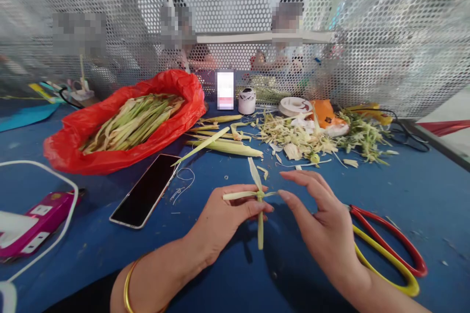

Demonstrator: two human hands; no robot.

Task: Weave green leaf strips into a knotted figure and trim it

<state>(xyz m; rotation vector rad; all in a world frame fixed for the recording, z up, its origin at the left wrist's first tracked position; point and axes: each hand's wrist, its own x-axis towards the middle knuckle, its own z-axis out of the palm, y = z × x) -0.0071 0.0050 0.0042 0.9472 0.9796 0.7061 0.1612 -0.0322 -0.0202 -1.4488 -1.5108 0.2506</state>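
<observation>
My left hand (pixel 223 217) pinches a small cross of pale green leaf strips (pixel 259 195) where the strips meet, just above the blue table (pixel 220 274). One strip runs sideways, the other points up and hangs down. My right hand (pixel 319 215) is beside it on the right. Its fingers are stretched toward the cross, and the index fingertip touches the end of the sideways strip. A gold bangle (pixel 128 283) sits on my left wrist.
A red plastic bag (pixel 73 142) of leaf strips lies at the left, with a black phone (pixel 147 190) in front of it. Loose strips (pixel 220 144) and trimmings (pixel 312 137) cover the middle. Red and yellow scissors (pixel 389 249) lie at the right. People sit behind a perforated screen (pixel 385 34).
</observation>
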